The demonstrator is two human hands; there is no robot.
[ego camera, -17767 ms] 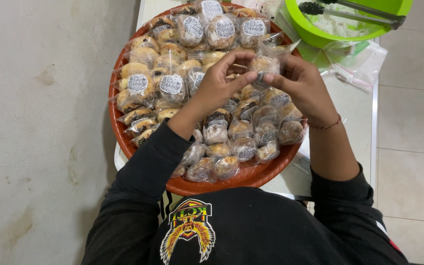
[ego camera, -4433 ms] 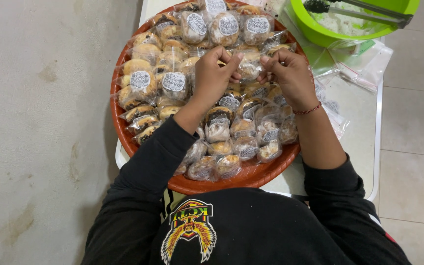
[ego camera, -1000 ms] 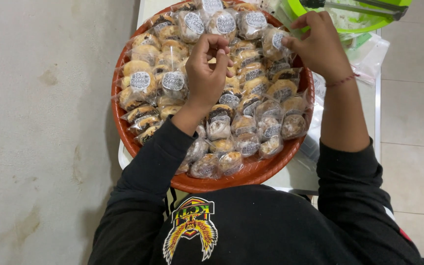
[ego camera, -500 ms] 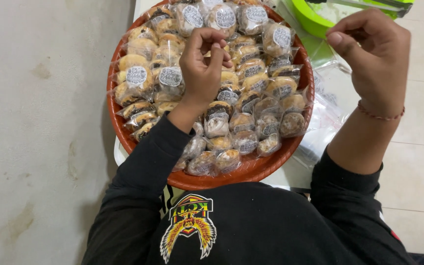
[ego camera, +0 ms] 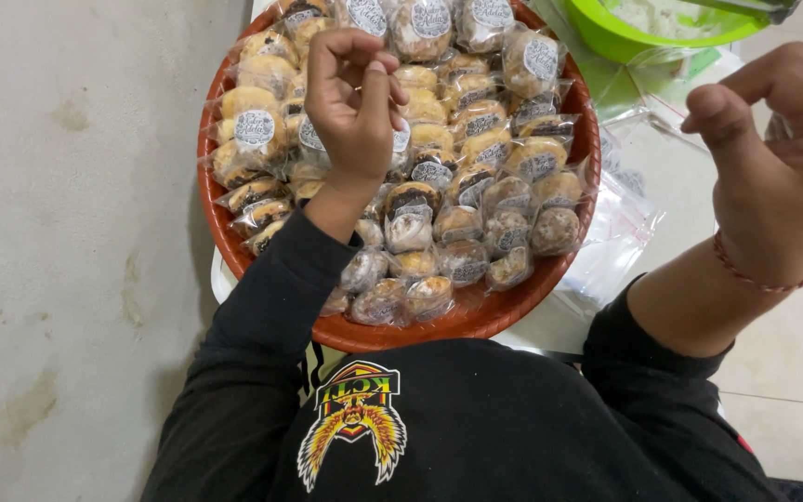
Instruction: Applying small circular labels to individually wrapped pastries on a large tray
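Note:
A round orange-red tray (ego camera: 227,244) is packed with several small pastries in clear wrappers (ego camera: 462,177), many bearing a round white sticker. My left hand (ego camera: 355,112) hovers over the tray's left half, fingers curled in toward the thumb, with nothing visible in it. My right hand (ego camera: 778,153) is raised off to the right of the tray, loosely curled with the fingers apart and nothing in it. A thin red string circles that wrist. Both arms wear black sleeves.
A lime-green bowl (ego camera: 620,39) stands behind the tray at the upper right. Clear plastic bags (ego camera: 617,237) lie on the white table beside the tray's right rim. Grey concrete floor (ego camera: 76,242) fills the left; pale tiles (ego camera: 796,381) show at the right.
My right hand has left the tray and lifted out to the right, nearer the camera. My left hand stays over the tray, almost unmoved.

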